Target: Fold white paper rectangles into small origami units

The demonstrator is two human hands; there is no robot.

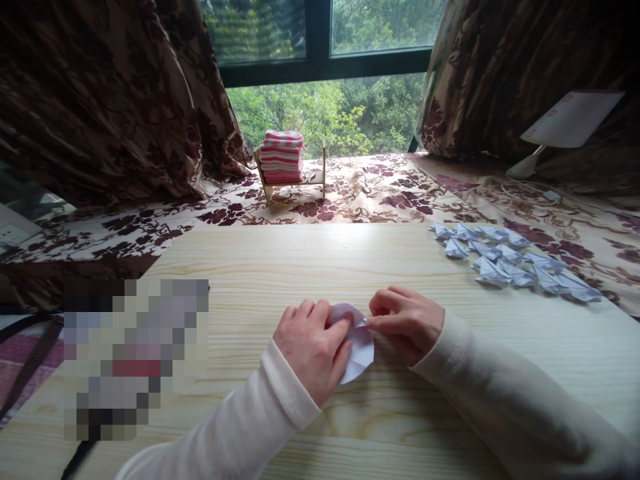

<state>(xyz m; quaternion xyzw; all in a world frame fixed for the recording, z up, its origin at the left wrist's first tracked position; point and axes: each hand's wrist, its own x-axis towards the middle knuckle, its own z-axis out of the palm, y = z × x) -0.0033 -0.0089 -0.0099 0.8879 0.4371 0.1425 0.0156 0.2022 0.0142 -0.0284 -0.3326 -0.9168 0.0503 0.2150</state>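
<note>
A white piece of paper [361, 357] with a rounded outline and a crease lies on the wooden tabletop in front of me. My left hand [310, 350] covers its left side, with bent fingers gripping and pressing it down. At its right edge, the fingertips of my right hand [407, 321] pinch a small part of the paper. Part of the sheet is hidden beneath my left fingers. Over to the right sit several folded white paper pieces [500, 257] in loose rows.
A pixelated object [135, 360] lies on the table's left side. Beyond the pale wooden table [300, 250], a small wooden stand [324, 170] bears stacked pink-and-white cloths [283, 157] on a floral covering. A white lamp [573, 120] stands at the back right, between curtain and cord.
</note>
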